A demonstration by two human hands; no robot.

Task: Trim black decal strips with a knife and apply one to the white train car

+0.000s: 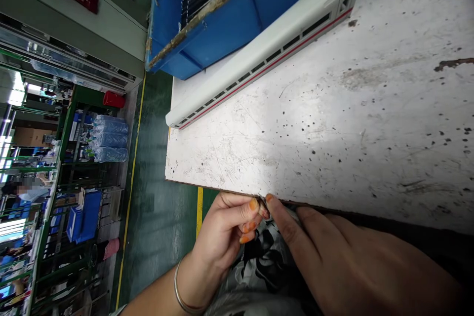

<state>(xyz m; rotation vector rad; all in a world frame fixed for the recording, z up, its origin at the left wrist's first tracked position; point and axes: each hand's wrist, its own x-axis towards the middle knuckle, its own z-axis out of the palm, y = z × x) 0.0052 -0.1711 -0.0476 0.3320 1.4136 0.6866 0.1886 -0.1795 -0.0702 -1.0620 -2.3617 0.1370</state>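
My left hand (225, 224), with a metal bangle (179, 289) at its wrist, is closed in a pinch at the table's near edge. Between its thumb and fingers shows a sliver of something small, thin and dark (262, 201), too little to name. My right hand (333, 252) meets it there, its index fingertip against the same spot; its other fingers are bent and partly hidden. Orange colour marks several fingertips. Farther back on the table lies a long white model train car (259, 54) with dark windows and a red stripe, apart from both hands.
The white, scratched, dark-spotted table (314, 158) spreads ahead. A blue crate (222, 34) with worn edges and dark strips inside stands behind the train car. On the left are a green floor (159, 158), yellow lines, shelving, wrapped bottles (111, 138) and blue bins (87, 217). A person sits farther off.
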